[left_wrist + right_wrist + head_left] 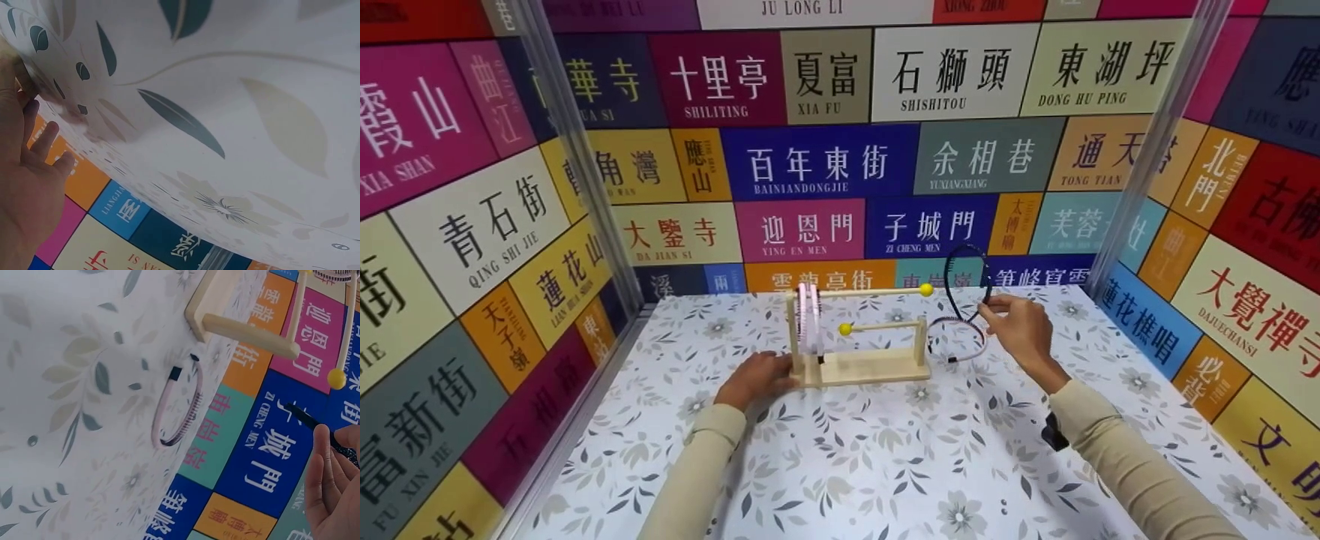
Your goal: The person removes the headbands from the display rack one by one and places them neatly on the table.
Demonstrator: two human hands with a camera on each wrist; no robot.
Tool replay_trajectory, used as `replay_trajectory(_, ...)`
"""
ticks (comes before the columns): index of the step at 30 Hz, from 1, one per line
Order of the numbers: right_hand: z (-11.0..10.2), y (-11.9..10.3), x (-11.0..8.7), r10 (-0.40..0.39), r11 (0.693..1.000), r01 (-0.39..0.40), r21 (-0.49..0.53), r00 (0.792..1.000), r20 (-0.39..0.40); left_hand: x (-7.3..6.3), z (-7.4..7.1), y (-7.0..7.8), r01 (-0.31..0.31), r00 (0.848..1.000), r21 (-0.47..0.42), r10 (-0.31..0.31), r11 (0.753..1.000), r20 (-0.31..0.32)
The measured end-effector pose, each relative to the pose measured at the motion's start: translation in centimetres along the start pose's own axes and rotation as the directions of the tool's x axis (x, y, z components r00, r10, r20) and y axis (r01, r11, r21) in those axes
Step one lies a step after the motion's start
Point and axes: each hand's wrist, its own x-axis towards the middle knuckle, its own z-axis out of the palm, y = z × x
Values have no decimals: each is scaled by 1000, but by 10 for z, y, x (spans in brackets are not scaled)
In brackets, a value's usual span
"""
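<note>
A wooden stand [877, 365] has two posts and two horizontal rods, the upper tipped with a yellow ball [926, 289], the lower with another yellow ball [845, 328]. Pink headbands [814, 322] hang on the upper rod by the left post. My left hand [754, 379] holds the left end of the stand, its last fingers loosely spread in the left wrist view. My right hand [1020, 326] pinches one end of a black toothed headband [947, 281], raised right of the stand. Below it, a pink headband with black tips [159, 410] lies on the table.
The table [840, 457] wears a white cloth with grey leaves and flowers. Colourful sign-patterned panels [817, 157] enclose the back and both sides, with clear corner strips [585, 150] between them. A small black object [1055, 433] shows beside the right sleeve.
</note>
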Motion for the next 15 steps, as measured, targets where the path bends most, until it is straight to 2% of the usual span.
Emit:
replay_trajectory(7, -12, 30, -9, 38, 999, -37, -15, 999, 14, 2, 1, -1, 11, 1000, 11, -11, 1000, 5)
replay_trajectory(11, -16, 48, -16, 48, 998, -47, -29, 999, 19, 1, 1, -1, -5, 1000, 16, 5, 1000, -2)
replay_trajectory(15, -18, 67, -22, 93, 995, -92, -42, 995, 42, -2, -1, 0, -15, 1000, 18, 15, 1000, -14)
